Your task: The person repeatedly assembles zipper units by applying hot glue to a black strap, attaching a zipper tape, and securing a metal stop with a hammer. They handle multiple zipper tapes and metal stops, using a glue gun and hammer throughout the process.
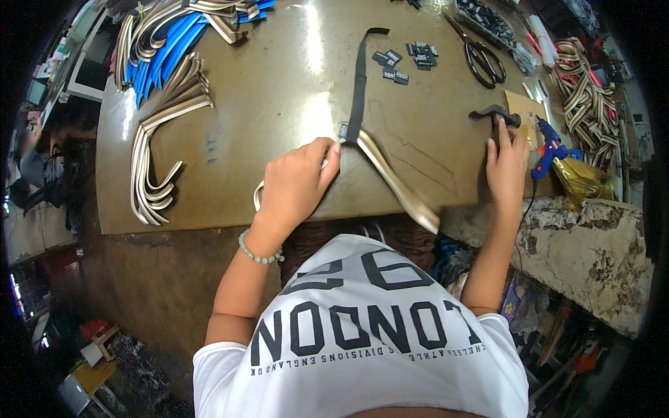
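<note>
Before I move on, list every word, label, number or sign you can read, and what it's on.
White shirt: large dark letters and numbers, plus a smaller line; legible, but not copied here.
Small black tags: pale print, too small to read.
Tag by the left hand: too small to read.
Tabletop: faint blue marks, unreadable.

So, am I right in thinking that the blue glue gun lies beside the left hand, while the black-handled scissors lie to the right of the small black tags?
Not quite: the head view shows the blue glue gun beside the right hand. The black-handled scissors do lie to the right of the small black tags.
</note>
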A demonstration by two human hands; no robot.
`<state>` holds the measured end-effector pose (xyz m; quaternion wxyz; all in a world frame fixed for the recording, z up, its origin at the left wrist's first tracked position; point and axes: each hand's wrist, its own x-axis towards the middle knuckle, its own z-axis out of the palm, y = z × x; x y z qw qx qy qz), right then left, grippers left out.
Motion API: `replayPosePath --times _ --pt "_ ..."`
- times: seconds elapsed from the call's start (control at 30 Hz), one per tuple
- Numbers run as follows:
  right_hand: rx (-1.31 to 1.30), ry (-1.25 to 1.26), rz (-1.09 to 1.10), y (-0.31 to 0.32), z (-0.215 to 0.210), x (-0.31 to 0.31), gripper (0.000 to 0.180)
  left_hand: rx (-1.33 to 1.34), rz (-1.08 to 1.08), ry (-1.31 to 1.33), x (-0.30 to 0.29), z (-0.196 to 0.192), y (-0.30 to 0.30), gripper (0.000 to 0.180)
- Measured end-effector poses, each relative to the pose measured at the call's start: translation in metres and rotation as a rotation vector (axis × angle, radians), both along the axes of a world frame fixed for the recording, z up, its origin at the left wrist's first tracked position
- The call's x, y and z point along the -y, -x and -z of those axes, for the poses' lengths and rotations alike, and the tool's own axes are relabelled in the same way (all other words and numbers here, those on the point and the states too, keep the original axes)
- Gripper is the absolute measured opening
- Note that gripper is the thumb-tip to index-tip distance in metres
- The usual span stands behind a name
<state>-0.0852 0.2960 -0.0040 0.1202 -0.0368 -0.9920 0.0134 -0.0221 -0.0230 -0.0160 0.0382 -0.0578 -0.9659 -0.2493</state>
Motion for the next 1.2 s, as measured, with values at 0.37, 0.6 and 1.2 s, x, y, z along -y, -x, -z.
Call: replayPosePath --times 0.37,0.6,1.2 --pt "0.619 1.537 -0.574 0.007 0.004 0.153 0.023 0.222 -0.099 -0.75 -0.032 -0.018 -0.016 0.021" --pt "0.795 1.394 -0.556 0.011 0.006 0.134 0.019 -0.263 -0.153 -0.026 -0.006 -0.032 -0.008 0.022" --pt "0.076 0.685 -0.804 -0.004 0.025 0.159 0.059 -0.211 -0.171 -0.154 -0.02 0.024 0.016 0.012"
